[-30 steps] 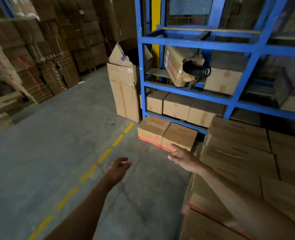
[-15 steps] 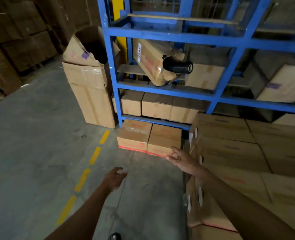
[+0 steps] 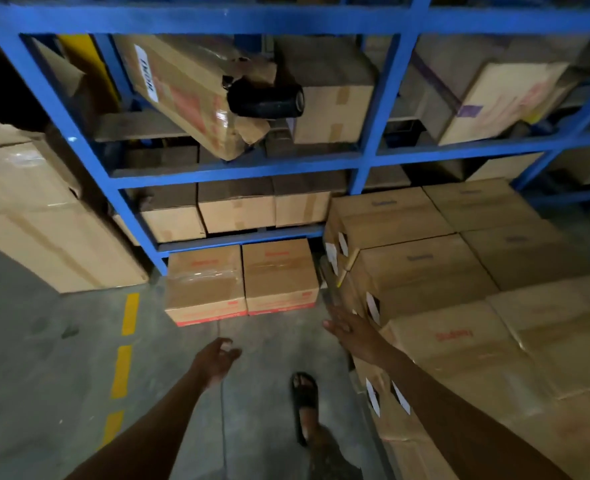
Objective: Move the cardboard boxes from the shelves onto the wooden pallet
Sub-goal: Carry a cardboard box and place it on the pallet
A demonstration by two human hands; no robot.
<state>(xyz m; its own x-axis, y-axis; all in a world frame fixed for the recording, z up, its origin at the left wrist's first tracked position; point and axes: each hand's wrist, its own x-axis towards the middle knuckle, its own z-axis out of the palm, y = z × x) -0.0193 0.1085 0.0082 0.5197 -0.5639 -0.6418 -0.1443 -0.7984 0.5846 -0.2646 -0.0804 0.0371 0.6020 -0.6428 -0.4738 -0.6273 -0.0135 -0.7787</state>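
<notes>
A blue steel shelf rack (image 3: 234,173) fills the upper view. Its low shelf holds three brown cardboard boxes (image 3: 236,207); higher up lie a torn tilted box (image 3: 189,88) and an upright box (image 3: 331,109). Two cardboard boxes with red print (image 3: 241,282) stand on the floor below the rack. A stack of cardboard boxes (image 3: 459,289) rises at the right; the pallet under it is hidden. My left hand (image 3: 215,360) hangs over the floor, fingers loosely curled, holding nothing. My right hand (image 3: 350,329) reaches forward with straight fingers beside the stack's left edge.
A tall cardboard carton (image 3: 40,216) leans at the left of the rack. A black roll (image 3: 265,98) lies on the upper shelf. Yellow dashed floor marking (image 3: 124,358) runs along the grey concrete. My sandalled foot (image 3: 305,400) is on the floor between my arms.
The view has moved closer to the rack and tilted down. Both hands stay extended and hold nothing; my foot has come into view.
</notes>
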